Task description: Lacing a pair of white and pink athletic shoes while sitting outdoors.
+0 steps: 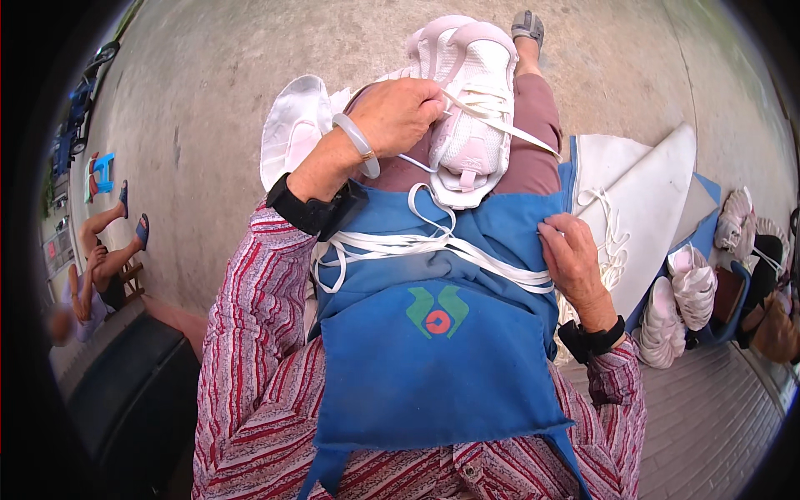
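A white and pale pink sneaker [473,137] lies on my lap, its heel toward me, with a loose white shoelace [521,133] across its eyelets. My left hand [392,117] is closed beside the sneaker, pinching the shoelace near the eyelets. Over my blue apron [442,367] stretches a bundle of white laces [400,243]. At the apron's right edge, near the end of that bundle, is my right hand [577,265]. Its fingers are bent together; what they grip, if anything, is hidden. More pale shoes [296,125] lie beyond my left wrist.
To my right lie a white sheet [633,179] and a hanging bunch of laces [615,242]. Several pale shoes [662,321] stand farther right. A dark box-like thing [137,408] is at lower left, near a seated person [87,287] and a blue stool [103,172].
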